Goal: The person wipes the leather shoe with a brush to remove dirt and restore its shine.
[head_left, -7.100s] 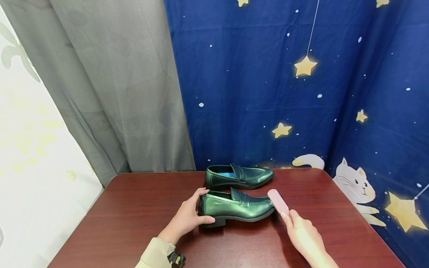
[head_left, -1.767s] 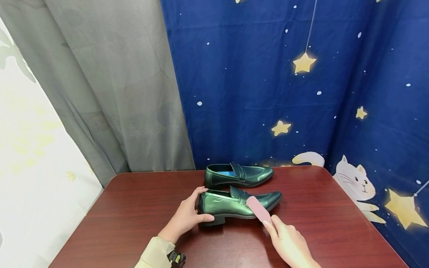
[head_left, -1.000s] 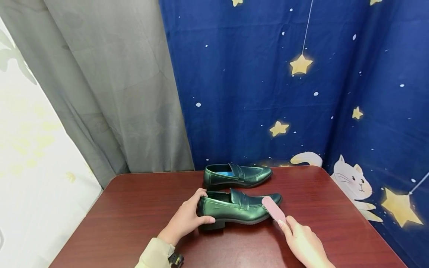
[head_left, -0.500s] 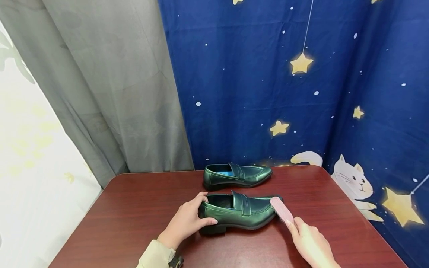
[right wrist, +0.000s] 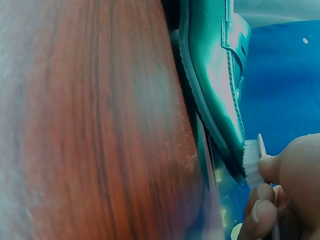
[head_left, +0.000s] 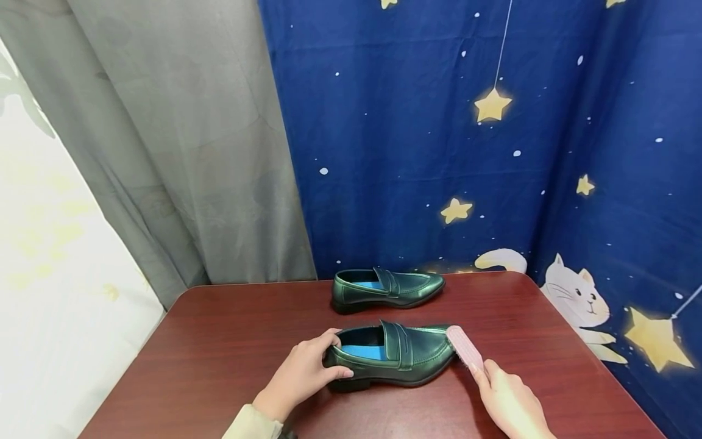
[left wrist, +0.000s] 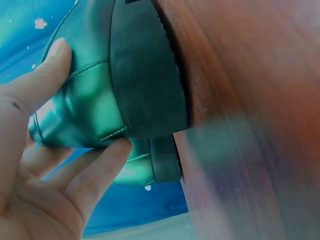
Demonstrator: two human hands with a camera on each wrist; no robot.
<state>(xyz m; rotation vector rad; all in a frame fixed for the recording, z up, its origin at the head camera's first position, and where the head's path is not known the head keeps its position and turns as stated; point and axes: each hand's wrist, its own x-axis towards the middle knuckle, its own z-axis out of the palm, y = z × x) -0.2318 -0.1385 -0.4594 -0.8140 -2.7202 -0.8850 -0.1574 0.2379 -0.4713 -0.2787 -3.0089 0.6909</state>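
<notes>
A dark green loafer (head_left: 428,353) stands on the table with its toe to the right, its blue insole showing. My left hand (head_left: 304,369) grips its heel, thumb on the near side and fingers behind. In the left wrist view, the left hand (left wrist: 45,190) holds the back of the loafer (left wrist: 90,100) just above the heel block. My right hand (head_left: 510,396) holds a pink brush (head_left: 465,347) by its handle. White bristles on the brush (right wrist: 252,162) touch the toe of the loafer (right wrist: 212,75) in the right wrist view, beside the right hand (right wrist: 295,185).
A matching green loafer (head_left: 411,288) stands behind, near the far edge of the reddish-brown table (head_left: 230,329). A grey curtain (head_left: 219,152) and a blue star-patterned curtain (head_left: 395,152) hang behind the table.
The near loafer has shifted slightly towards me and turned so that its opening and blue insole show. The brush has moved back and forth along the shoe, lately rightward to the toe.
</notes>
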